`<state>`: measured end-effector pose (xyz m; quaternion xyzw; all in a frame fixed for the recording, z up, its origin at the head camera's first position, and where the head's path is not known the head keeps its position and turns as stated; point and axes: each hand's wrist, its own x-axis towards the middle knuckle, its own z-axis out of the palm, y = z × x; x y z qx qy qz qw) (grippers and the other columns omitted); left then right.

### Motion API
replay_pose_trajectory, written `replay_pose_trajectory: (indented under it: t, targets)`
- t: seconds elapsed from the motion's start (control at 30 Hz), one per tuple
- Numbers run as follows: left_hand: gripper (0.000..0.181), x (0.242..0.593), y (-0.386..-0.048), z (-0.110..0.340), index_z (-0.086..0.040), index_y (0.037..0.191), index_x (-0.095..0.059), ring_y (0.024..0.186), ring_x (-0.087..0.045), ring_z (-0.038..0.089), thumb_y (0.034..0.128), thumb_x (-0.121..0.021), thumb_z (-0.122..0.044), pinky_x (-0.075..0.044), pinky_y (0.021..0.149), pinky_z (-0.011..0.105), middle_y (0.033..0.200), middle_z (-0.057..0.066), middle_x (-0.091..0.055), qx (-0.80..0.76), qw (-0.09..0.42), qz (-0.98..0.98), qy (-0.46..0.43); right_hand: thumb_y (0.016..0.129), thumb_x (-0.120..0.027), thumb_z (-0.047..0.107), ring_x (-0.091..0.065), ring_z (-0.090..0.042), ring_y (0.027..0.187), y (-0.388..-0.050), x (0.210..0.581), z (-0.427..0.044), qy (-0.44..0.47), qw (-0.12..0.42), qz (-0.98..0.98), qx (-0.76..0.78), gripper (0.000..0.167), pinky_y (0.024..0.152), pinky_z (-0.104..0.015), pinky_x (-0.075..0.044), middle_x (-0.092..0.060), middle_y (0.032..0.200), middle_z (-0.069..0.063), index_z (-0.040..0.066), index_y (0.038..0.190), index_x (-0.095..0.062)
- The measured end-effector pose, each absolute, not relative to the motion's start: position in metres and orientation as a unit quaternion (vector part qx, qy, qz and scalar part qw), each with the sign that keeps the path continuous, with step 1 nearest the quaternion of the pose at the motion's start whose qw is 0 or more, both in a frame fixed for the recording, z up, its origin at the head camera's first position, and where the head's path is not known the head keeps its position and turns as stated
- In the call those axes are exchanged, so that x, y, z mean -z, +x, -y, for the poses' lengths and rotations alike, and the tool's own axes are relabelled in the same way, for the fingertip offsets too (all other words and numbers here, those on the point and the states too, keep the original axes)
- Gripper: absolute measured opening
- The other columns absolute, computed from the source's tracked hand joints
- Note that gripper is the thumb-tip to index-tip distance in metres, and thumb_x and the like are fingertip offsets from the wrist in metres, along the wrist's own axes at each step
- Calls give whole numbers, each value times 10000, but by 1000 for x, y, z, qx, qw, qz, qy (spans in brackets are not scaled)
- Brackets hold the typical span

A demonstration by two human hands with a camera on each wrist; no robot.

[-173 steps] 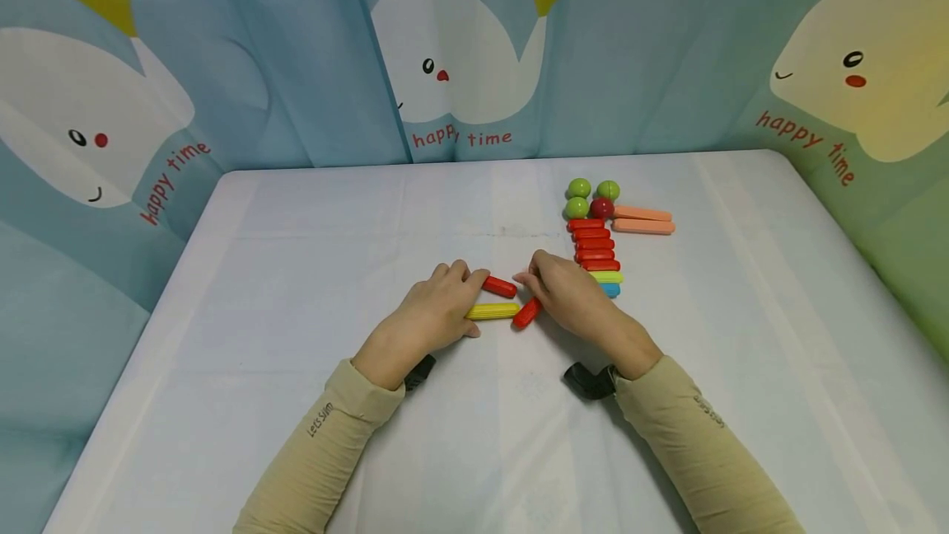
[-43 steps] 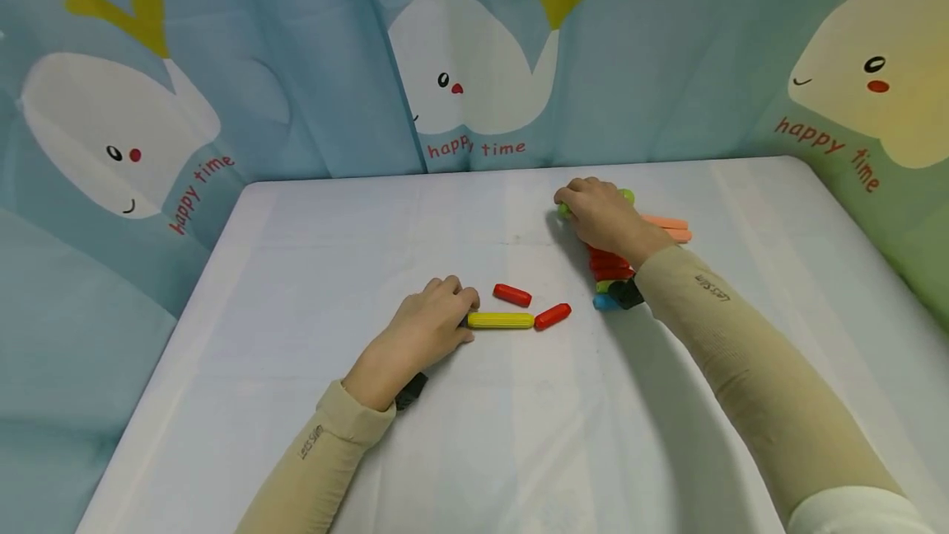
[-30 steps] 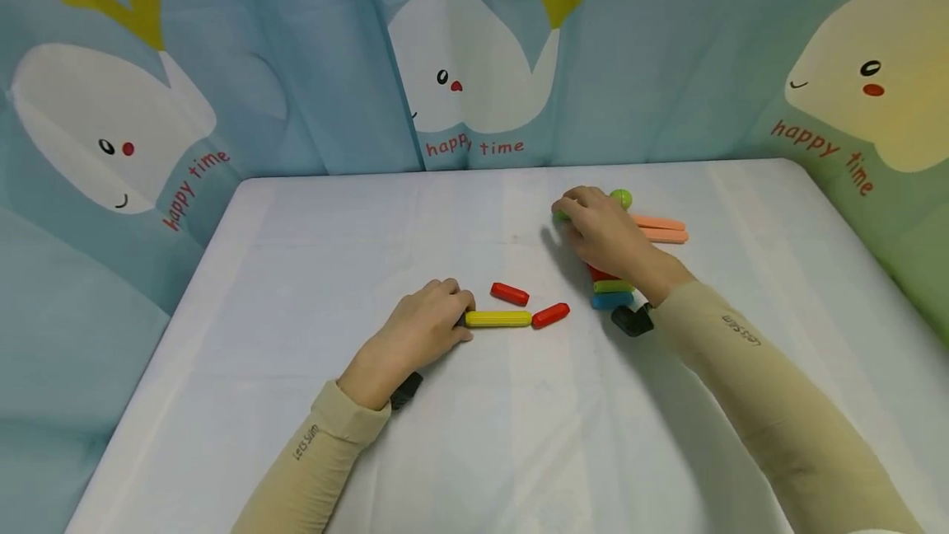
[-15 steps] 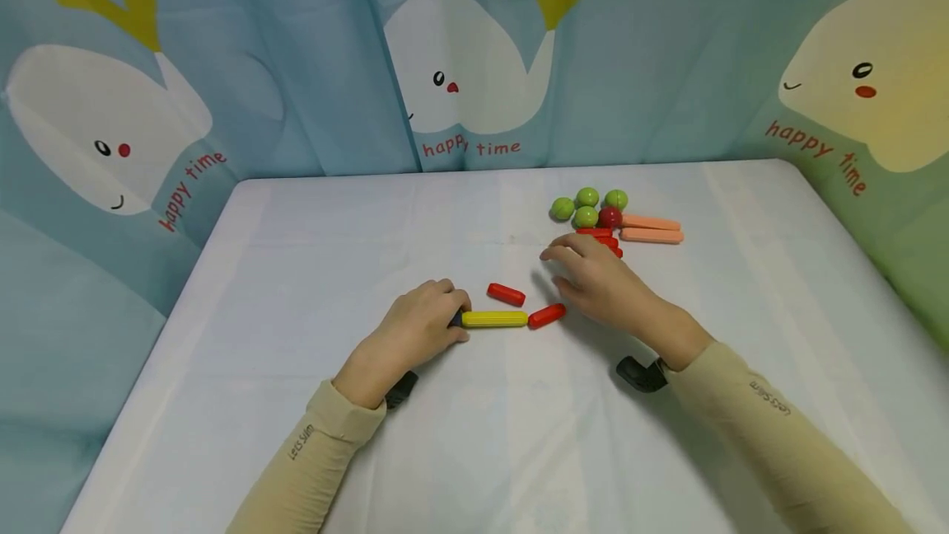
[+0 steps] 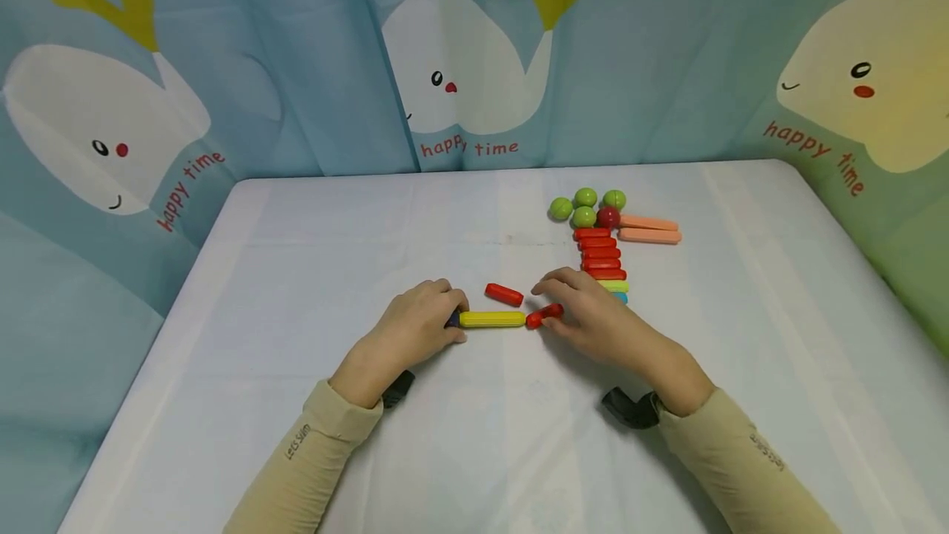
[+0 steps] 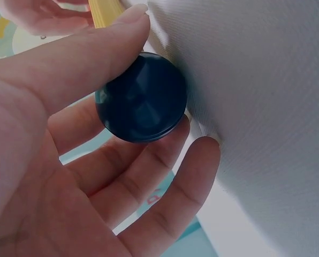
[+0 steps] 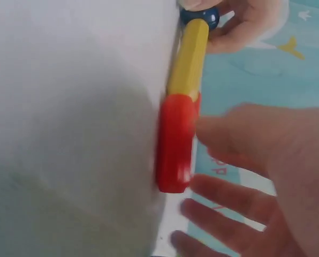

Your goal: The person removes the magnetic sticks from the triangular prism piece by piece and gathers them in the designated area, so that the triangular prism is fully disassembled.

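Note:
My left hand [image 5: 411,324] pinches a dark blue ball [image 6: 143,101] between thumb and fingers. A yellow ribbed magnetic stick [image 5: 493,320] extends from that ball to the right, lying along the table. Its far end meets a short red stick [image 7: 175,144], set at an angle in the head view. My right hand [image 5: 600,320] is at this red stick, its thumb overlapping it and its fingers spread apart; whether the thumb presses on it is hard to tell. Another short red stick [image 5: 504,295] lies loose just behind the yellow one.
Behind my right hand lies a column of red sticks [image 5: 599,254], with a lime stick [image 5: 614,286] and a blue stick [image 5: 621,297] partly hidden. Beyond are several green balls [image 5: 584,217], a dark red ball [image 5: 609,217] and two orange sticks [image 5: 649,236]. A printed curtain [image 5: 296,64] hangs behind the white table [image 5: 334,229].
My right hand has come back from the ball group to the angled red stick. The group has one more green ball at its left than in the oldest frame. My left hand stays on the blue ball.

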<state>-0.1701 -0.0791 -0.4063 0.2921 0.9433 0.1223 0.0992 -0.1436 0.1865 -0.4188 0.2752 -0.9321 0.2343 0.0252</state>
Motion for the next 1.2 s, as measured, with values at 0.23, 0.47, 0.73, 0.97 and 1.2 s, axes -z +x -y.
replay_pose_trajectory:
  t: [0.23,0.47,0.73,0.97,1.2]
  targets:
    - [341,405,-170,79,-123,1124,-702,876,-574,174,843,-795,-294,-521,720,324,1012,31,-647,-123,101,-943,292,811,-802,75,-597,-195,971,-139,421,-183,281,18,935,-217,293,830,-371,-557,-646,1044,-58,57,1085,-698]
    - [341,403,-171,80,-123,1129,-699,891,-574,175,846,-793,-287,-526,737,332,1028,32,-647,-122,102,-945,287,772,-846,90,-550,-156,860,-141,425,-179,295,58,931,-206,252,747,-306,-513,-621,908,-16,84,990,-720]
    - [337,404,-170,79,-125,1130,-692,893,-572,177,851,-788,-289,-526,731,336,1023,29,-641,-118,101,-944,291,774,-849,99,-525,-147,816,-140,428,-176,304,73,926,-212,237,696,-272,-490,-599,865,-15,90,975,-724]
    - [324,405,-168,79,-122,1118,-695,845,-558,159,883,-751,-337,-517,678,311,992,26,-637,-122,88,-942,301,778,-839,72,-535,-141,811,-138,430,-175,306,79,926,-208,233,693,-269,-509,-591,873,-28,83,979,-721]
    - [217,407,-167,78,-119,1041,-704,772,-536,149,937,-685,-309,-491,617,284,927,23,-637,-128,69,-940,307,804,-810,53,-544,-148,828,-136,429,-177,304,70,930,-193,201,700,-270,-519,-596,889,-29,76,979,-714]
